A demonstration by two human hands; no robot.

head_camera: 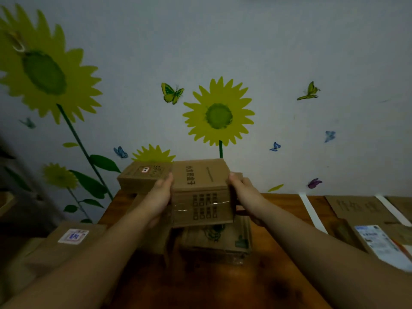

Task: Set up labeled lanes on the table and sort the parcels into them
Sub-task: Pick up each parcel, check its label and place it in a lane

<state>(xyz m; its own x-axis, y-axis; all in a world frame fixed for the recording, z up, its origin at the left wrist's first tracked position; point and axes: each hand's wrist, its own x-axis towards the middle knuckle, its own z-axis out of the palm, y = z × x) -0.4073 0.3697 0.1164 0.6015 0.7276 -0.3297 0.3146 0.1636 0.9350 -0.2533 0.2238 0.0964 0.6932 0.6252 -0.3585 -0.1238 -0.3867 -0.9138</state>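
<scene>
A brown cardboard parcel (201, 192) with printed characters and clear tape is lifted above the wooden table (274, 253). My left hand (159, 197) grips its left side and my right hand (244, 189) grips its right side. Under it lies another cardboard parcel (216, 241) with a green print. A further parcel (142, 177) with a small sticker stands behind at the left. White strips (311, 210) mark lanes at the right, with a lettered cardboard sign (356, 207) between them.
At the left sits a box (66, 244) with a white sticker. A parcel with a shipping label (379, 244) lies at the right edge. Behind the table stands a wall with sunflower decals (219, 114).
</scene>
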